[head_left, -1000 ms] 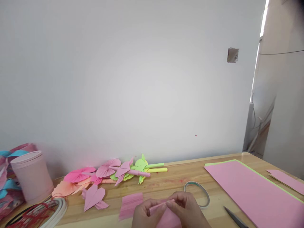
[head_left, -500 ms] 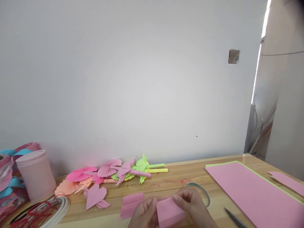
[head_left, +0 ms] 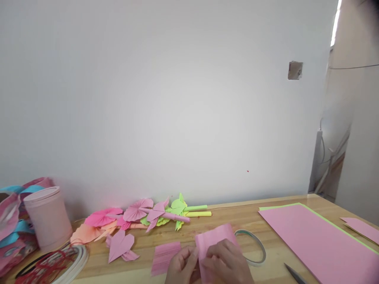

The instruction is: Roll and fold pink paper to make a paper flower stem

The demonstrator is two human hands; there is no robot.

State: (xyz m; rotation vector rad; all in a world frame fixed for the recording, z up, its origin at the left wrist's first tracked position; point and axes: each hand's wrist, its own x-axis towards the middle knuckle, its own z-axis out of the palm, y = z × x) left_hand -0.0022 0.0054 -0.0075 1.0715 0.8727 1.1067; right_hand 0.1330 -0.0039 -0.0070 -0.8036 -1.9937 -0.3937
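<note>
Unfolded since half a second ago, the pleated pink paper [head_left: 213, 237] now stands taller at 6 o'clock on the surface [head_left: 231, 221]. Left hand [head_left: 181, 268] pinches its left edge; right hand [head_left: 226, 263] grips its lower part. Light, limp, easily creased: best held at the edges.

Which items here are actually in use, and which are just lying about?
In use: pleated pink paper, held by left hand and right hand.

Lying about: second pleated piece, tape ring, paper flowers, pink heart, pink sheet, pink cup.
</note>
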